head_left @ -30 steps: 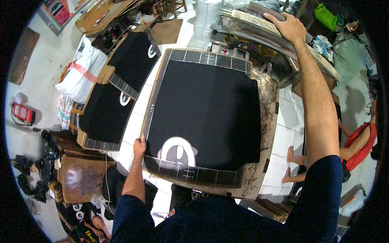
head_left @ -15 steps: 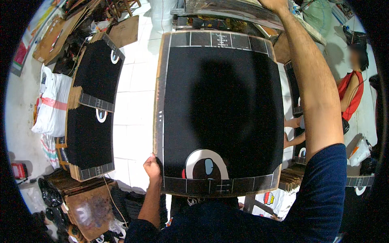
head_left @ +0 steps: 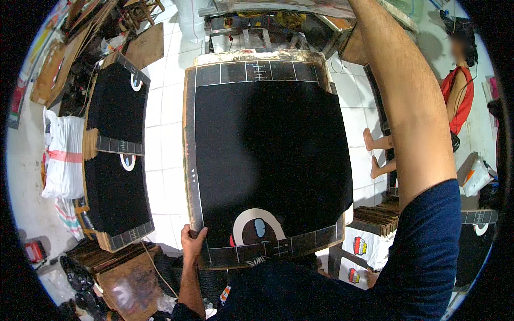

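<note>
Black printed sheet [head_left: 267, 160], white arch near left hand [head_left: 191, 239].

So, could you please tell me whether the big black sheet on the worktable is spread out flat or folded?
Spread flat: the black sheet covers the worktable edge to edge, the left hand pinching its near corner.

Single head-worn fisheye view, looking steeply down, close over black printed board [head_left: 267, 155]
</note>
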### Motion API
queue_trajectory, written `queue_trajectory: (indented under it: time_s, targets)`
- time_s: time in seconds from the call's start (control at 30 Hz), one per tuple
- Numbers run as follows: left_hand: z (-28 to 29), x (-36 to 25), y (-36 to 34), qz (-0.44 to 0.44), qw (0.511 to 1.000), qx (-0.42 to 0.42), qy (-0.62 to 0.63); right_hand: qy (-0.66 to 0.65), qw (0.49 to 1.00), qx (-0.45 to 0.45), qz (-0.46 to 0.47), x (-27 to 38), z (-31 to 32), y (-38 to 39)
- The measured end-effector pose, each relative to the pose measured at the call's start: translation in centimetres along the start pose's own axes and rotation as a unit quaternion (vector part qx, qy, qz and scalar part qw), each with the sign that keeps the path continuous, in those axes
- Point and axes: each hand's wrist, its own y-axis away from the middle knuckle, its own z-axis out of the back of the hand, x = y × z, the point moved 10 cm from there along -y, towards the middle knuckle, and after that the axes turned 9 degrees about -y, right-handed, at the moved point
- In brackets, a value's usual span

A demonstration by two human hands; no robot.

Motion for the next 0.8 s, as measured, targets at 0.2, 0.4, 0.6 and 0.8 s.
queue_trajectory:
  time_s: [0.2, 0.4, 0.6, 0.8]
  targets:
    - [-1.1, -2.3, -0.6, -0.009, 0.998, 0.056, -0.034, 0.006, 1.0, 0.007, -0.016, -0.2, 0.4, -1.4]
    - [-1.1, -3.1, -0.2, 0.036, 0.992, 0.054, -0.112, 0.034, 0.999, -0.014, -0.001, -0.4, 0.9, -3.0]
    - [-0.5, -3.6, -0.8, 0.021, 0.984, 0.014, -0.177, 0.024, 0.999, 0.031, -0.008, -0.7, 0.6, -4.0]
    - [-0.4, -3.7, -0.9, 0.041, 0.981, 0.02, -0.187, 0.026, 0.999, 0.014, -0.015, -0.6, 1.2, -4.8]
